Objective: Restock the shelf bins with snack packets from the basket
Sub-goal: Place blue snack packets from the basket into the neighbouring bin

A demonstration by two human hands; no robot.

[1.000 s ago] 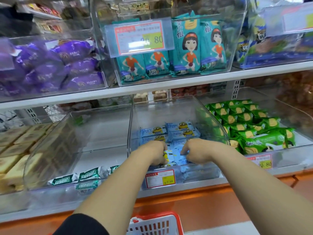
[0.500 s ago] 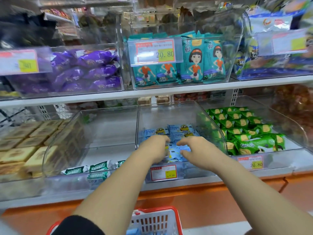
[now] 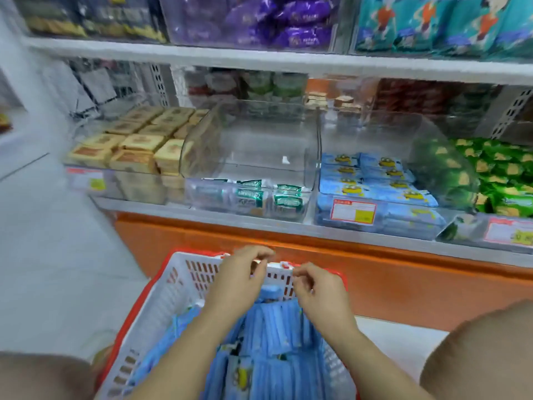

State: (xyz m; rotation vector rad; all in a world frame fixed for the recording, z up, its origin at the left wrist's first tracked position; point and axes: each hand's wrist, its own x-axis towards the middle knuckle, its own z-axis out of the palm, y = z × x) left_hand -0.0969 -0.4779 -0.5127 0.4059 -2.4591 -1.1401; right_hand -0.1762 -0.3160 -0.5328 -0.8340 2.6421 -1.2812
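Observation:
A white basket with a red rim (image 3: 178,272) stands on the floor in front of the shelf and is packed with blue snack packets (image 3: 274,327) standing on edge. My left hand (image 3: 242,278) and my right hand (image 3: 317,290) hover side by side over the far end of the basket, just above the packets. Both have loosely curled fingers, and I see nothing in either. On the lower shelf a clear bin (image 3: 403,220) holds the same blue packets (image 3: 375,180) laid flat in rows.
Left of that bin, a clear bin (image 3: 259,140) holds a few green-and-white packets (image 3: 253,194) at its front. Yellow boxes (image 3: 138,145) fill the bin further left, green packets (image 3: 504,174) the one on the right. An orange plinth (image 3: 403,278) runs behind the basket. My knees (image 3: 484,350) flank it.
Both hands have left the blue-packet bin and dropped to the basket. My view has swung down and left, so the basket fills the lower frame.

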